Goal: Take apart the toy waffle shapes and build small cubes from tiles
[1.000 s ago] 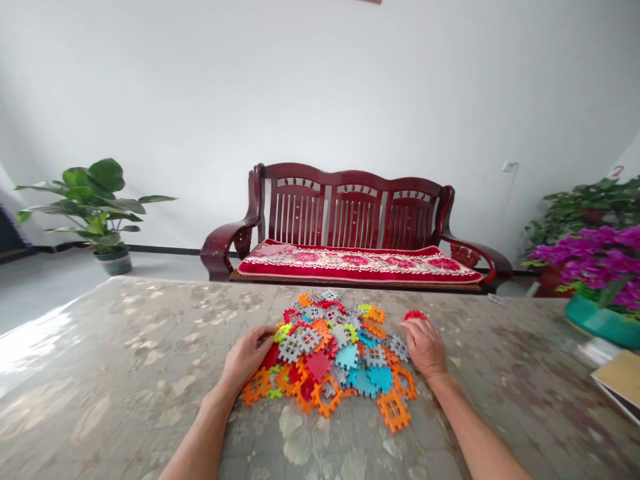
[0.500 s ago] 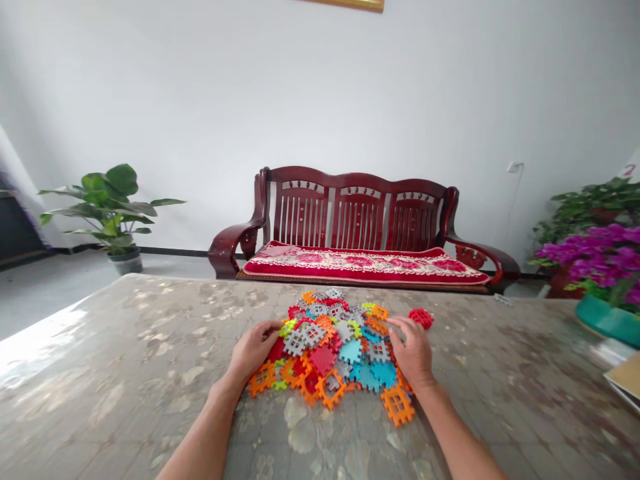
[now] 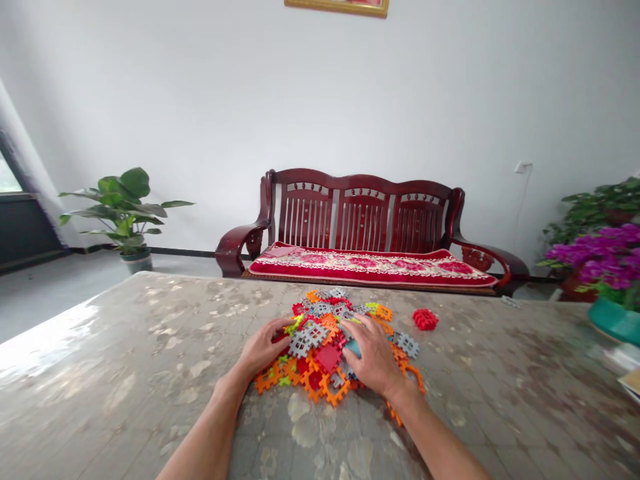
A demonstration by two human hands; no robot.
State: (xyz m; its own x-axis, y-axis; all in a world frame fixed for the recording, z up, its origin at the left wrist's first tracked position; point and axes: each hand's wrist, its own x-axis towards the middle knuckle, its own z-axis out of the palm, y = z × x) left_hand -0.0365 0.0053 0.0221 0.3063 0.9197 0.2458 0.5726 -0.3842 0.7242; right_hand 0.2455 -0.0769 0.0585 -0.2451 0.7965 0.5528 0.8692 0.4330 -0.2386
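A heap of interlocking plastic tiles [image 3: 329, 358] in red, orange, grey, blue and lime lies on the table. Some tiles have window-like cutouts, others are solid. At the heap's left edge rests my left hand [image 3: 264, 348], its fingers bent loosely, thumb apart, close to a lime tile [image 3: 294, 325]. My right hand [image 3: 373, 353] lies over the right half of the heap, fingers spread, hiding most of the blue tiles. A grey tile [image 3: 406, 345] shows just right of that hand. Farther right, a red cluster of tiles [image 3: 425, 319] sits apart from the heap.
The table [image 3: 165, 373] has a glossy floral cover. Behind it stands a dark red wooden bench [image 3: 360, 193] with a red floral cushion [image 3: 370, 261]. A leafy plant [image 3: 125, 213] is on the left. Purple flowers [image 3: 600, 253] in a teal pot [image 3: 613, 320] are on the right.
My right hand has moved left from the heap's right edge onto its middle, covering the blue tiles. My left hand stays at the left edge. The view has shifted slightly.
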